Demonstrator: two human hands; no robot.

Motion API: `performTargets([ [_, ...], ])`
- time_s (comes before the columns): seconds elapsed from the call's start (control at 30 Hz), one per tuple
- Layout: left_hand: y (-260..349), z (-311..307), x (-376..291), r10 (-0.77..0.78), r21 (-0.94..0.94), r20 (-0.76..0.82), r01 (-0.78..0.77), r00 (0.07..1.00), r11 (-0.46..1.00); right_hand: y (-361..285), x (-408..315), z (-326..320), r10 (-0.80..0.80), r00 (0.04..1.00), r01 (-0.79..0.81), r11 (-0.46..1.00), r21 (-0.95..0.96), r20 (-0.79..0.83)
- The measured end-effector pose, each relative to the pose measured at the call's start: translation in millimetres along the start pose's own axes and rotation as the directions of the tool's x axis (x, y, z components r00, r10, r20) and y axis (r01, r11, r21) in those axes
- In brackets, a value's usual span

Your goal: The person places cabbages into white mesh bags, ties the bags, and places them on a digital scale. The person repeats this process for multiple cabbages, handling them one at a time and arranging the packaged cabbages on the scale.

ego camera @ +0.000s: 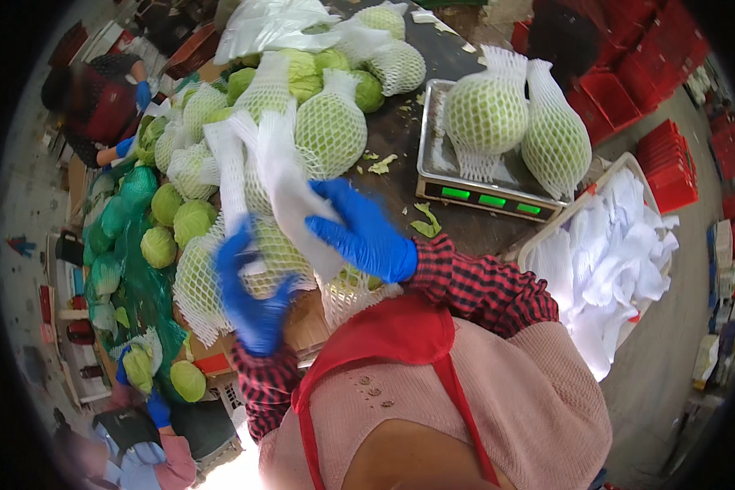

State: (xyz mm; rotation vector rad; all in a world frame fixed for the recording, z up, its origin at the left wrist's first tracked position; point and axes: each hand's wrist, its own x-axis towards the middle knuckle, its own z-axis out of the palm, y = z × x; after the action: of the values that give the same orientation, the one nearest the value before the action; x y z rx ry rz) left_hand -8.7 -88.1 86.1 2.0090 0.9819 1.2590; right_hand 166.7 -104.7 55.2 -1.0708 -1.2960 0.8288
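Note:
My right hand (367,236), in a blue glove, grips a flattened white foam net sleeve (291,190) between thumb and fingers. To its left, my blue-gloved left hand (251,294) is blurred, fingers apart and curved, with nothing clearly held. Below the hands lie cabbages in foam nets, one netted cabbage (202,278) left of my left hand and another netted cabbage (275,254) partly hidden behind both hands. Another netted cabbage (331,131) rests beyond my right hand. A further net (343,300) sits against my apron, its contents mostly covered.
A digital scale (490,199) at right bears two netted cabbages (487,110). Beside it, a crate (634,162) is heaped with white sleeves (606,245). Bare cabbages (193,220) and green net bags (138,187) fill the left. Co-workers' gloved hands (124,147) (158,409) work there.

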Motion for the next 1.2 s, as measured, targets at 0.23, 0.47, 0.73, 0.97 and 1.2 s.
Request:
performTargets([
  [0.23, -18, 32, 0, -0.226, -0.145, -0.084, 0.213, 0.971, 0.966, 4, 14, 2, 0.25, 0.876, -0.454, 0.715, 0.532, 0.412],
  [0.47, -9, 27, 6, -0.474, -0.853, 0.011, 0.256, 0.88, 0.455, 9, 1, 25, 0.03, 0.954, -0.138, 0.928, 0.347, 0.3],
  [0.73, -52, -7, -4, -0.536, -0.329, 0.084, 0.531, 0.84, 0.781, 22, 40, -14, -0.091, 0.99, 0.062, 0.967, 0.246, 0.109],
  [0.97, -68, -78, 37, -0.647, -0.883, 0.068, 0.348, 0.76, 0.316, 14, 28, -5, 0.056, 0.725, 0.08, 0.983, -0.165, 0.687],
  [1.2, -68, -41, 44, -0.233, 0.07, 0.307, 0.222, 0.923, 0.973, 27, 64, -74, -0.002, 0.893, -0.445, 0.153, 0.883, 0.45],
])
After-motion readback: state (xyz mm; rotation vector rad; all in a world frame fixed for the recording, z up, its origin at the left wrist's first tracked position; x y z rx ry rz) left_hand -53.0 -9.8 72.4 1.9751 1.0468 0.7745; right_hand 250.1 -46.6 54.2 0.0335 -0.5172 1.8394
